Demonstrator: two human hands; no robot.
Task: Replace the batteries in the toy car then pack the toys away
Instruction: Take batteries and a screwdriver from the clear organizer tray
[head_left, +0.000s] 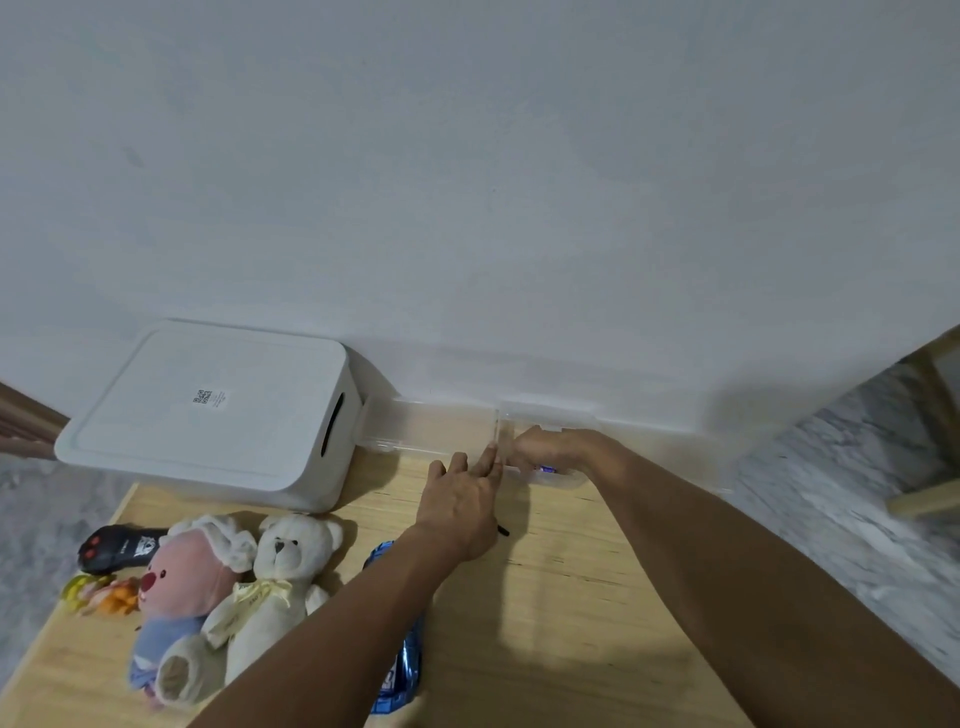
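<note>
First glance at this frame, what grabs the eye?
Both hands meet at a clear plastic box by the wall: left hand flat beside it, right hand reaching in. Far left stands a white lidded bin; plush toys lie on the wooden table in front.

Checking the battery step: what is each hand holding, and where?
Right hand reaches into the clear box; its hold cannot be told. Left hand fingers touch the lid.

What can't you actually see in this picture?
- Blue toy car: mostly hidden behind the left forearm.
- Contents of the clear plastic box: covered by the right hand; only a small purple bit shows.
- White storage bin: lid on, inside hidden.
- Its label: too small to read.
</note>
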